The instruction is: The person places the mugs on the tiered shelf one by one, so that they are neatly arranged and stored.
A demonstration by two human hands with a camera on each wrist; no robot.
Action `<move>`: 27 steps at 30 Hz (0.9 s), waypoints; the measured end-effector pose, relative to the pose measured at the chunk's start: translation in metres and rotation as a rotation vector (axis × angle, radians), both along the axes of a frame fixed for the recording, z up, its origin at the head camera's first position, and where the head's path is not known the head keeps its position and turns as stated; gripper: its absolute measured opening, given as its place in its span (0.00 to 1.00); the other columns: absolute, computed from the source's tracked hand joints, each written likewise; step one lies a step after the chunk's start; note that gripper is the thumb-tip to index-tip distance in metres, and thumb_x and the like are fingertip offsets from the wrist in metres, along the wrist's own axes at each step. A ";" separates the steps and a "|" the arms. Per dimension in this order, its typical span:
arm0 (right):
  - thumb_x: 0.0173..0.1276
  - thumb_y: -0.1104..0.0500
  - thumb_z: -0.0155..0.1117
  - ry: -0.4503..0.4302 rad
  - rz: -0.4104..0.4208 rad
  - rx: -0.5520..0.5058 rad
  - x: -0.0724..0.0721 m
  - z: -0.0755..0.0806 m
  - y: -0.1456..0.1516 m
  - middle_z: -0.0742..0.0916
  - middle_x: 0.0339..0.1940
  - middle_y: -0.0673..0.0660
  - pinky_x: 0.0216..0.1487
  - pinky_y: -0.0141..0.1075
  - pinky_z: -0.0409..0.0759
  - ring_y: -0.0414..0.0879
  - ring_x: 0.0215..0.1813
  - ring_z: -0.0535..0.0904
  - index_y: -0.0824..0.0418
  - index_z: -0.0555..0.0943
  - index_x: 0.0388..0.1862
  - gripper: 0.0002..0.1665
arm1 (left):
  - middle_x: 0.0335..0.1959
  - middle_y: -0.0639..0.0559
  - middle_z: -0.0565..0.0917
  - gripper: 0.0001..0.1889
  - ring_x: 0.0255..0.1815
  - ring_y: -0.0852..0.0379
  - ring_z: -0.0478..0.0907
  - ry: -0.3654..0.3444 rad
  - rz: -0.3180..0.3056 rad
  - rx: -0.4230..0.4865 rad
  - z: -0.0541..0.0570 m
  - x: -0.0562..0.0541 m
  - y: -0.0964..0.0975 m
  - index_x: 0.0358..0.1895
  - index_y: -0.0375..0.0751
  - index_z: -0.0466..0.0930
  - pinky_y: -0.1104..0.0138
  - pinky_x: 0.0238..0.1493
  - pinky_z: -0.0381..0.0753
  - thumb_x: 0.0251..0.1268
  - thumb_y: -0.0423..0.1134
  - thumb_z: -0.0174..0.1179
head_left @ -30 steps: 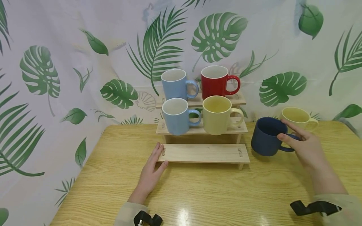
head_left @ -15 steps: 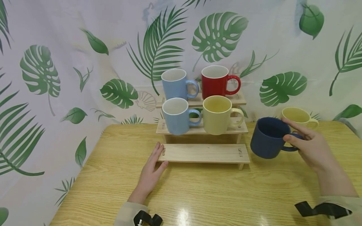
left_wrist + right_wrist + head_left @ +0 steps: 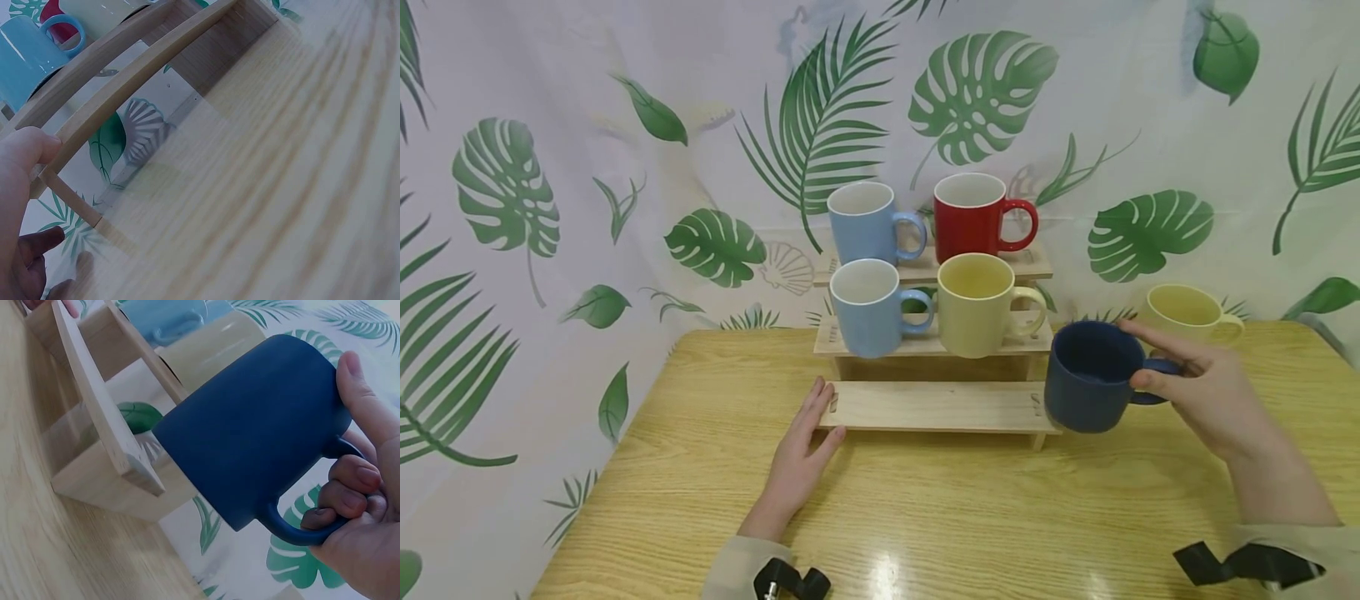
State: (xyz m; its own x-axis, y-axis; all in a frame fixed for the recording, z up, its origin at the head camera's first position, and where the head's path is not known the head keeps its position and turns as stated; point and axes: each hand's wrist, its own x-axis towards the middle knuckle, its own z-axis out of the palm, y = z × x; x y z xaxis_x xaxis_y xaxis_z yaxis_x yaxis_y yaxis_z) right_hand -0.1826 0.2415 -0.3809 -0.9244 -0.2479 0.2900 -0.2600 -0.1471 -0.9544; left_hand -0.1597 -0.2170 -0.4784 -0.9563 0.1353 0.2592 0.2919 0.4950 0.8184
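While 3 right fingers (image 3: 340, 497) grip its handle (image 3: 294, 535), the blue mug (image 3: 262, 419) hangs leftward, seemingly off the rack (image 3: 936, 406).

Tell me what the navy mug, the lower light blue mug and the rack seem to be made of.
Navy mug: probably ceramic, matte; its wall shows no sharp highlights. Coated metal is possible.
Lower light blue mug: likely glazed ceramic; bright glints on its side suggest gloss.
Rack: apparently wood, with a dull, pale finish; faint grain shows.

One mug (image 3: 1086, 392) is navy, the backdrop (image 3: 1120, 100) leaf-patterned.
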 end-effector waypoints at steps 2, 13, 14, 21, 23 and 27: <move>0.66 0.78 0.54 0.018 0.038 0.002 0.001 0.002 -0.003 0.81 0.59 0.46 0.48 0.26 0.77 0.37 0.53 0.77 0.65 0.69 0.68 0.31 | 0.77 0.55 0.50 0.33 0.75 0.57 0.45 0.002 0.001 -0.002 0.001 0.000 0.000 0.76 0.55 0.53 0.49 0.70 0.51 0.71 0.52 0.53; 0.65 0.75 0.59 -0.013 0.036 0.133 0.008 0.007 -0.030 0.83 0.56 0.46 0.42 0.30 0.80 0.40 0.43 0.81 0.60 0.72 0.67 0.32 | 0.77 0.54 0.51 0.33 0.75 0.55 0.47 0.018 0.007 -0.026 0.003 0.001 0.000 0.75 0.51 0.54 0.48 0.70 0.51 0.71 0.51 0.53; 0.65 0.75 0.59 -0.016 0.036 0.137 0.009 0.007 -0.033 0.83 0.56 0.46 0.41 0.31 0.81 0.40 0.42 0.81 0.60 0.72 0.67 0.32 | 0.77 0.54 0.51 0.33 0.75 0.55 0.47 0.020 0.009 -0.027 0.003 0.001 0.000 0.75 0.51 0.55 0.48 0.70 0.51 0.71 0.51 0.53; 0.65 0.73 0.61 -0.036 0.013 0.167 0.012 0.004 -0.053 0.82 0.54 0.48 0.42 0.32 0.81 0.41 0.43 0.80 0.59 0.73 0.67 0.31 | 0.77 0.55 0.50 0.33 0.77 0.54 0.39 0.044 0.017 -0.056 0.002 0.000 0.000 0.75 0.50 0.55 0.46 0.71 0.44 0.71 0.51 0.53; 0.65 0.73 0.61 -0.044 0.008 0.165 0.013 0.003 -0.059 0.81 0.53 0.47 0.42 0.32 0.81 0.40 0.43 0.80 0.59 0.73 0.67 0.31 | 0.77 0.53 0.49 0.33 0.77 0.53 0.38 0.066 0.011 -0.069 0.001 0.000 -0.001 0.75 0.48 0.54 0.46 0.71 0.41 0.71 0.50 0.53; 0.64 0.72 0.62 -0.045 0.001 0.130 0.015 0.001 -0.070 0.82 0.53 0.45 0.41 0.31 0.81 0.38 0.44 0.78 0.61 0.73 0.66 0.31 | 0.77 0.50 0.48 0.34 0.77 0.47 0.39 0.120 -0.008 -0.099 0.001 -0.002 -0.001 0.76 0.44 0.52 0.51 0.72 0.36 0.72 0.47 0.53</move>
